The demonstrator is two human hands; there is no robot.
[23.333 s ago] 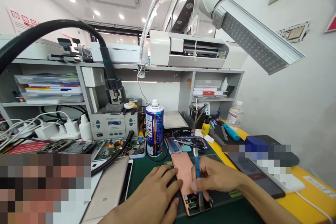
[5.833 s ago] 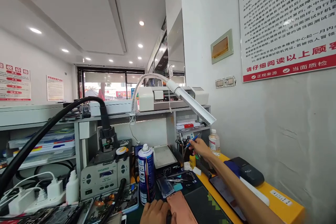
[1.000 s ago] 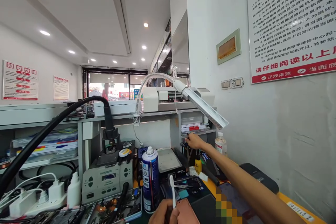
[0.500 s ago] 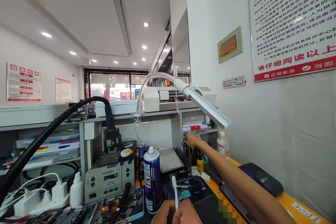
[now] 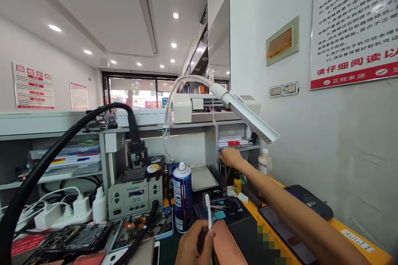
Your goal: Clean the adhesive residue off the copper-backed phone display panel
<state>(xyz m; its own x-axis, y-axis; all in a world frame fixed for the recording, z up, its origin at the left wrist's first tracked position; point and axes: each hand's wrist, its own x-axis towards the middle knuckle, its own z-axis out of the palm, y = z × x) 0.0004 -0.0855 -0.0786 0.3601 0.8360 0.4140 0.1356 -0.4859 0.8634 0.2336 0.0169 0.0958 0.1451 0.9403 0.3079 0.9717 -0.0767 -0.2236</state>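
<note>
White brush (image 5: 209, 214) now in left grip (image 5: 194, 243)

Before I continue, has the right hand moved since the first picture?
Yes: the right hand went forward from the pink phone part toward the grey shelf.

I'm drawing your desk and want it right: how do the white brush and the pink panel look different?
The white brush is long and thin like a stick, while the pink panel is wide and flat. The white brush points up from the left hand, but the pink panel lies flat on the desk. The brush is white; the panel is a brownish pink. Both are close to that hand.
</note>
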